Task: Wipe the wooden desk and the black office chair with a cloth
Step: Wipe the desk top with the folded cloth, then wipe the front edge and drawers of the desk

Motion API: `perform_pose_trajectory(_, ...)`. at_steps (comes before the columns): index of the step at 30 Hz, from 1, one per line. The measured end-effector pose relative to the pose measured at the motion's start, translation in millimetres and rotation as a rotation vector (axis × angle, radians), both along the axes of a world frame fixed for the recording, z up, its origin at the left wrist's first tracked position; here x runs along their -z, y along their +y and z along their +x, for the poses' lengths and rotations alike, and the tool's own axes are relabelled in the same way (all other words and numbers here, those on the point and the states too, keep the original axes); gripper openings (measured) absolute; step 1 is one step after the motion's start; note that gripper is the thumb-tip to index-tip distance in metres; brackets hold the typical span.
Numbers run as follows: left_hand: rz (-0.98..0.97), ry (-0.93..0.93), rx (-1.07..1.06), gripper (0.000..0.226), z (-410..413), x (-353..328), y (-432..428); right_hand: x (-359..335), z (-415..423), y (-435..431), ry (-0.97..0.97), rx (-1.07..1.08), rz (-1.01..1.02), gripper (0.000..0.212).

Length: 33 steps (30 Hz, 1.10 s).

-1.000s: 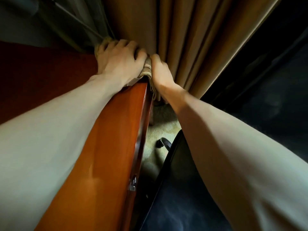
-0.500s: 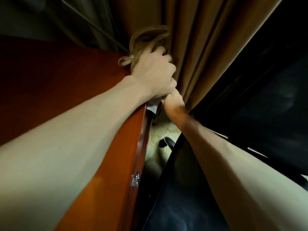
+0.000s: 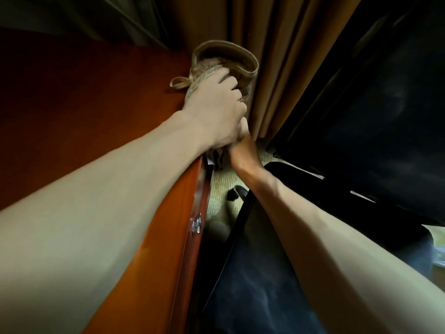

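Hands meet at the far corner of the bench (image 3: 84, 97). The left hand (image 3: 216, 112) is curled tight round a bunched tan cloth (image 3: 226, 59), whose bound edge loops up above the knuckles. The right hand (image 3: 243, 150) comes up just under it, off the bench's front edge. Its fingers are hidden behind the left hand, so I cannot tell whether they pinch the tail of cloth hanging below the corner or only steady it. Wadding the cloth like this probably lets it work round the corner, top and edge together, with the lower hand keeping the loose end from trailing. A small metal knob (image 3: 196, 222) sits on the bench's front face. Just beside that front stands the black chair (image 3: 252, 285), apart from the cloth, so the bench looks to be the step in hand. Brown curtain (image 3: 289, 56) hangs behind the bench's corner, and pale carpet (image 3: 224, 179) shows below it, with a chair wheel (image 3: 237, 191) on it.
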State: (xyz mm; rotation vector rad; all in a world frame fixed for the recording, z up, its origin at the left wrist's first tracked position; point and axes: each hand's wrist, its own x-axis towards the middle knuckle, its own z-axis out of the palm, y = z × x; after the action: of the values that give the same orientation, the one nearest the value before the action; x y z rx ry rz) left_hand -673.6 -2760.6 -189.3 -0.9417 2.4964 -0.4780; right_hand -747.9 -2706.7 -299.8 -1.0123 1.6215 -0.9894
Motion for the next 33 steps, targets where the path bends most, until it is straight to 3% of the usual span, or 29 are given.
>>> perform_pose_trajectory(3,0.007,-0.060,0.023,0.045,6.4,-3.8,22.8,0.9,6.2,19.7,0.020,-0.001,0.006,0.031)
perform_pose_trajectory(6,0.015,-0.072,0.022,0.046,16.1,-6.1,56.6,0.8,13.6,53.4,0.008,-0.010,-0.032,0.049)
perform_pose_trajectory(9,0.009,-0.074,0.010,0.047,25.2,-8.4,93.7,0.5,19.4,87.1,0.007,-0.039,-0.030,0.054)
perform_pose_trajectory(23,-0.035,-0.013,-0.022,0.036,59.0,3.0,229.6,5.3,44.6,214.1,-0.019,-0.062,0.007,0.036)
perform_pose_trajectory(28,-0.017,0.078,-0.002,0.044,73.8,12.1,250.6,-1.7,40.0,225.5,-0.012,-0.053,0.046,0.026)
perform_pose_trajectory(31,-0.005,0.200,0.018,0.043,77.0,11.6,252.6,-7.2,26.6,215.4,-0.008,0.012,0.037,0.033)
perform_pose_trajectory(33,0.003,0.308,0.007,0.040,77.4,10.4,251.4,-10.8,21.3,208.0,-0.045,0.046,0.054,0.056)
